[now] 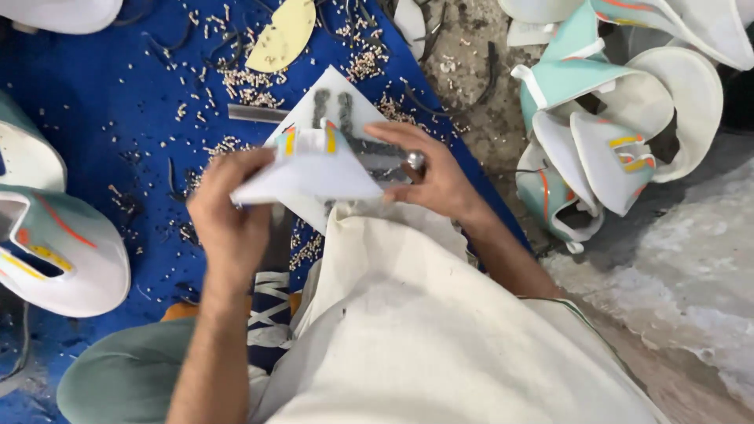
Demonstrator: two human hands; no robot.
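My left hand (232,216) is clenched on the near left corner of a white shoe upper piece (310,169), thumb on top and fingers curled under, so that the piece is lifted off the blue mat (102,118) and held roughly flat in front of me. My right hand (436,177) closes on the far right edge of the same piece, fingers spread along it, and something small and metallic, which I cannot make out, shows at the knuckles. The piece lies between my two hands, its long axis running from lower left to upper right, with a yellow and orange trimmed tab at its upper edge, closer to my left thumb than to my right hand. Both hands touch it, but the left takes more of it.

Just under the piece lies a white card (345,110) with dark marks, partly hidden by what I hold. My pale cloth-covered lap (408,314) sits directly below my wrists, close enough that the piece hangs just over it.

Further out, small pale scraps (243,78) are strewn over the mat, with thin dark strips among them and a yellowish curved cut-out (283,35) near the far edge. A finished white and teal upper (59,251) rests well to my left. To my right, off the mat on the rough floor (683,259), a heap of uppers (613,118) in the same colours is piled together, well apart from my hands. Nothing stands between my hands and either pile
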